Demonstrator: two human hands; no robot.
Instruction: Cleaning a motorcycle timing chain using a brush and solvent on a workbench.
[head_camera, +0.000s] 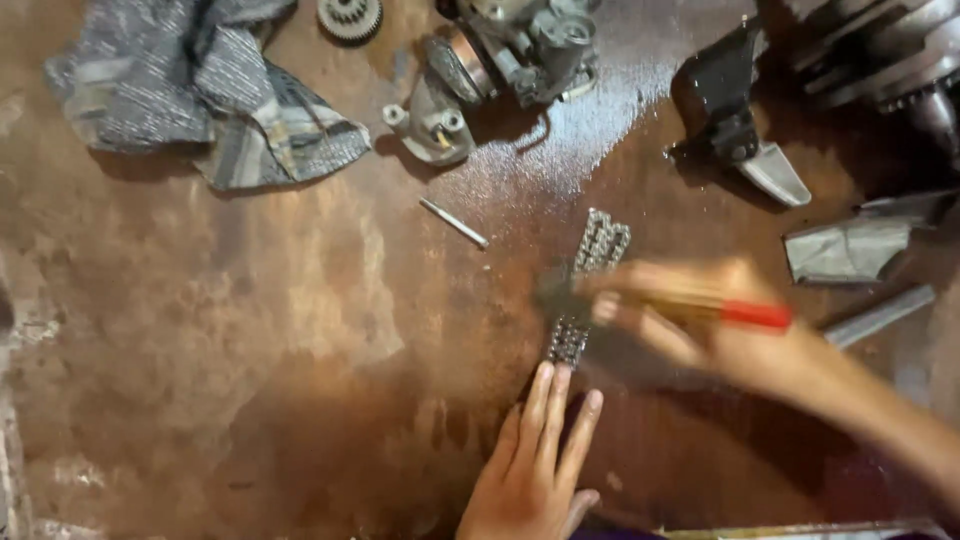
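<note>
The left hand (530, 470) lay flat, fingers pressing the chain (585, 285) on the desk (250, 330); the blurred right hand (700, 320) had its grip closed round a red-handled tool (750, 313).

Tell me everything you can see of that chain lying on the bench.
The chain is a short, wide length of small grey metal links, several rows across, looking oily. It lies flat and roughly straight on the wet brown bench top, running diagonally from upper right to lower left. The left hand rests its fingertips at its lower end. The blurred right hand, holding a red-handled tool, crosses its middle.
</note>
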